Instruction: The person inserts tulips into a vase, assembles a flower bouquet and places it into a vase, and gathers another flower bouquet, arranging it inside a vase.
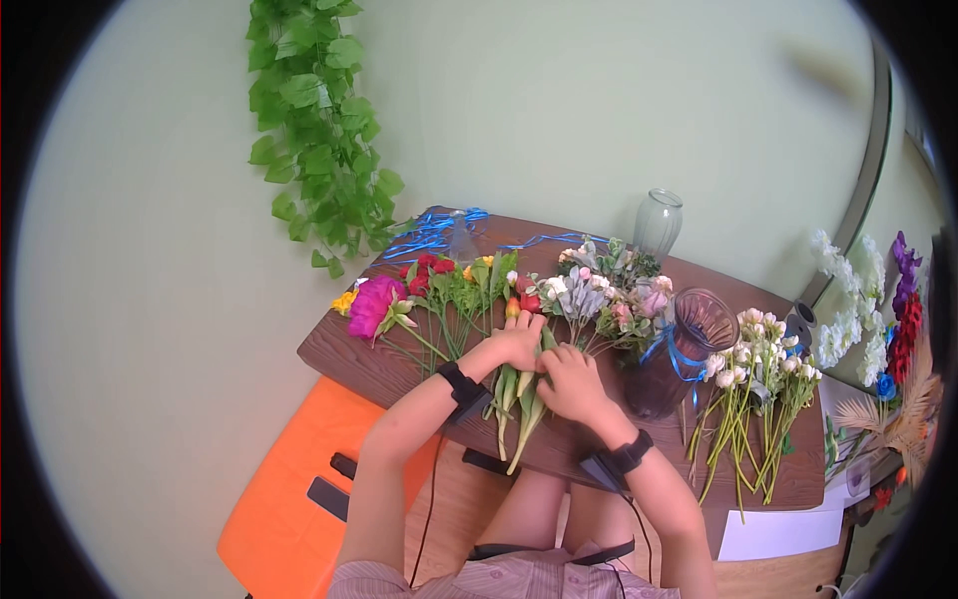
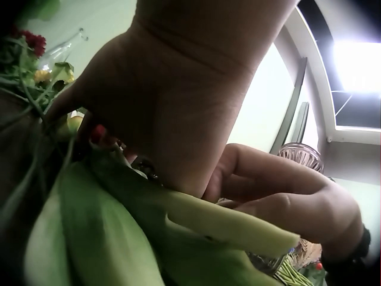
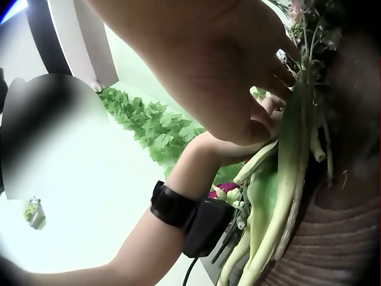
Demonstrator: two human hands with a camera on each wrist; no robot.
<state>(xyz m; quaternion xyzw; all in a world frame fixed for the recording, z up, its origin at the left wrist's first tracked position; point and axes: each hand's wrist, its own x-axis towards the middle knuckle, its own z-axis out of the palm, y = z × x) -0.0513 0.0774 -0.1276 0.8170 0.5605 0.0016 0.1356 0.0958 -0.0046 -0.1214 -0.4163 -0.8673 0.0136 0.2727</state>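
Several artificial tulips lie at the table's front, their pale stems and broad green leaves pointing toward the person. Their red and orange heads show just beyond the hands. My left hand rests across the stems close below the heads, fingers fairly straight. Beside it, my right hand has bent fingers at the right edge of the bunch, pinching a tulip leaf. In the left wrist view, large leaves fill the foreground under the left hand. The right fingertips are partly hidden.
Left on the dark wooden table lie a magenta peony and red flowers. Pink-white flowers are behind. A dark glass vase with blue ribbon stands right, near white-budded stems. A clear vase stands at the back.
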